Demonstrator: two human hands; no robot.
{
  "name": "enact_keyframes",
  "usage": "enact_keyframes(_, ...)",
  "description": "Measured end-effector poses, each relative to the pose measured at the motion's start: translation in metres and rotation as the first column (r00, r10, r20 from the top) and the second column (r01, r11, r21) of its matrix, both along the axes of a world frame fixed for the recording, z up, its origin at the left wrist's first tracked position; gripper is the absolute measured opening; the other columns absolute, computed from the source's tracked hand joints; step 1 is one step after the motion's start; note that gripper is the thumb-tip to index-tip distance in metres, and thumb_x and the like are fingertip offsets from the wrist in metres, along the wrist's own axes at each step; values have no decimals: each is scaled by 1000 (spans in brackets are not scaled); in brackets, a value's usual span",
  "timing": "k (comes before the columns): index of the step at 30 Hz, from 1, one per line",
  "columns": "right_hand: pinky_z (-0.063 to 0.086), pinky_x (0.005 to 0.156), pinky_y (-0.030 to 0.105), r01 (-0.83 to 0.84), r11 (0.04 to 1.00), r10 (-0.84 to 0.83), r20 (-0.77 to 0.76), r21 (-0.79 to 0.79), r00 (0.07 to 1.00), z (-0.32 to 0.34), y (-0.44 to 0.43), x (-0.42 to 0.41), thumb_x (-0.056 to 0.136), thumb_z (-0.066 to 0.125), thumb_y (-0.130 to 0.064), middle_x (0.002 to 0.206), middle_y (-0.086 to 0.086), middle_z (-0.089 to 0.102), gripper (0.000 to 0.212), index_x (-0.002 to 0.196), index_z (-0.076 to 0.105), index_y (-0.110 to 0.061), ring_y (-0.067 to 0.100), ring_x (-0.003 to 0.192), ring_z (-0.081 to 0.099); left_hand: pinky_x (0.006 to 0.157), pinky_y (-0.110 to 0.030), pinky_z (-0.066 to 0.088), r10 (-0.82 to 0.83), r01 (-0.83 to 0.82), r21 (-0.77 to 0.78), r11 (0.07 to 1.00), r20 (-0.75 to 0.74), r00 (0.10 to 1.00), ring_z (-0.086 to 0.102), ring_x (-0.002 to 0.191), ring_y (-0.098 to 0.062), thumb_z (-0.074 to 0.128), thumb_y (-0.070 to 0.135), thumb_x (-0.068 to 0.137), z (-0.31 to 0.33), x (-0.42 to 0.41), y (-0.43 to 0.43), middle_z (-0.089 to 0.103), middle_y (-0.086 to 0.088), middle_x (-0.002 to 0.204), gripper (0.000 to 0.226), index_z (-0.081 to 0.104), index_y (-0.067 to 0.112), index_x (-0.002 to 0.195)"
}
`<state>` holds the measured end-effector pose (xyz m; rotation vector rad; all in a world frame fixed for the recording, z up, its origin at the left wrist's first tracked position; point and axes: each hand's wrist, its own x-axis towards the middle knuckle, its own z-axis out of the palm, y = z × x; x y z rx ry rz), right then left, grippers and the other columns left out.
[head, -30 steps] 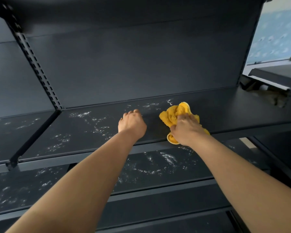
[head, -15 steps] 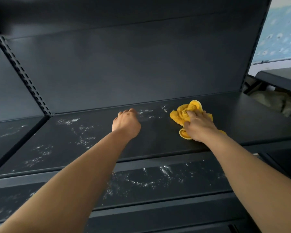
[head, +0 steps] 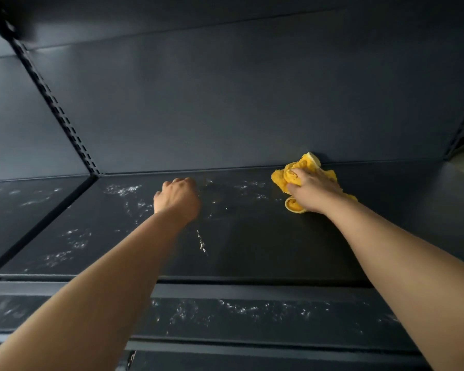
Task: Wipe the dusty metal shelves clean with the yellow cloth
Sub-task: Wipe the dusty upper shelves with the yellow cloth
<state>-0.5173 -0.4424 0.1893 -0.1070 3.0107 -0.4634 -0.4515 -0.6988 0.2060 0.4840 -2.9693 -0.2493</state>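
R grip (head: 312, 192) on yellow cloth (head: 292, 178), shelf (head: 252, 250) rear

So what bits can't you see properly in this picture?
- Head view: the left hand is curled, so its fingers and the shelf under it are hidden.
- The right hand covers the middle of the yellow cloth.
- Both arms hide parts of the lower shelf.
- The right edge cuts off whatever sits beyond the shelf.

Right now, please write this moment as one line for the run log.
phase: wiping | right hand: pressing yellow cloth at shelf back edge | left hand: fisted, on shelf | dust: remains left
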Motion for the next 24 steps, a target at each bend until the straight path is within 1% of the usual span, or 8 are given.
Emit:
enact_keyframes(3, 36, 103, 45, -5, 1000, 5, -4, -14, 1000, 1, -16, -8, 96, 32, -51, 152, 6, 32, 55, 148, 21, -37, 34, 132, 38, 101, -45, 37, 32, -33, -44, 998, -17, 999, 42, 127, -31, 46, 6, 87, 2, 4, -27, 52, -7, 136, 47, 55, 20, 130)
enact_keyframes(6, 36, 101, 44, -12, 999, 11, -26, -30, 1000, 0, -38, -10, 96, 32, -51, 153, 3, 31, 55, 148, 23, -36, 33, 133, 37, 98, -44, 41, 34, -35, -16, 999, -38, 999, 44, 125, -31, 49, 8, 87, 5, 10, -47, 53, -7, 134, 43, 57, 18, 128)
enact_keyframes(12, 37, 90, 40, -75, 997, 73, -52, -30, 996, -2, -89, -6, 96, 32, -50, 148, 4, 37, 52, 145, 27, -36, 32, 127, 42, 95, -41, 46, -55, 55, 0, 998, -19, 998, 47, 123, -28, 48, 6, 86, 1, 26, -79, 57, -4, 130, 37, 63, 19, 118)
enact_keyframes(14, 37, 91, 40, -117, 993, 115, -59, -32, 992, -4, -110, -2, 95, 32, -50, 147, 4, 37, 51, 144, 28, -37, 32, 127, 42, 97, -40, 45, -103, 104, 9, 995, -40, 994, 45, 128, -23, 48, 10, 88, -2, 35, -89, 56, 1, 133, 40, 63, 24, 122)
enact_keyframes(16, 39, 92, 40, -159, 987, 157, -58, -28, 986, -4, -130, 3, 95, 32, -51, 147, 4, 37, 51, 144, 28, -38, 32, 127, 42, 94, -39, 46, -140, 142, 24, 990, -70, 988, 48, 125, -23, 47, 12, 89, -5, 43, -98, 57, 3, 130, 37, 64, 25, 119)
enact_keyframes(19, 38, 90, 39, -206, 978, 205, -46, -18, 978, -4, -159, 11, 95, 31, -51, 148, 3, 36, 51, 144, 27, -37, 32, 127, 42, 90, -40, 49, -158, 162, 38, 986, -80, 984, 54, 115, -26, 47, 20, 92, -7, 53, -112, 59, 3, 124, 28, 65, 22, 113)
enact_keyframes(23, 39, 96, 41, -269, 963, 268, -32, -27, 963, -4, -192, 25, 95, 31, -50, 149, 3, 34, 50, 143, 29, -37, 32, 129, 40, 86, -44, 50, -155, 158, 33, 987, -93, 984, 53, 111, -28, 41, 28, 95, -8, 62, -134, 59, 0, 116, 24, 61, 15, 104)
enact_keyframes(24, 39, 97, 42, -286, 958, 285, -29, -27, 958, -3, -200, 29, 95, 31, -50, 149, 4, 34, 50, 143, 29, -37, 32, 129, 40, 86, -44, 49, -147, 152, 39, 988, -105, 984, 52, 112, -28, 41, 27, 96, -8, 65, -139, 59, -1, 117, 25, 61, 16, 106)
